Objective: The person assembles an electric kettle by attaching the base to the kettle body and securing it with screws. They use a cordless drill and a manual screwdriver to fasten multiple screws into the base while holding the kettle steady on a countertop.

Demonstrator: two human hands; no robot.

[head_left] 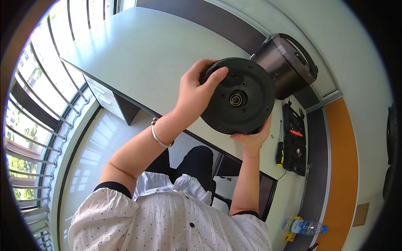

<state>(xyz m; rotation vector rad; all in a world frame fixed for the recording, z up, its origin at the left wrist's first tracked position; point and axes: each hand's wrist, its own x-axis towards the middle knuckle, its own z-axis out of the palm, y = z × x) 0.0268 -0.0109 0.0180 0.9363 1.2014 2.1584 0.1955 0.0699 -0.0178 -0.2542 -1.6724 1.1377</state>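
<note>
Above the table's front edge, both my hands hold up a round black disc-shaped part. A coiled spring sits in the hole at its centre, with small screw holes around it. My left hand grips the upper left rim, its thumb lying on the face of the disc. Lower right, my right hand clasps the rim, thumb at the bottom edge and the other fingers hidden behind. The underside of the disc cannot be seen.
Behind the disc, a dark cooker with a handled lid lies on the pale table. To its right are a black tool case and a yellow-black screwdriver. A water bottle lies lower right. Barred windows line the left.
</note>
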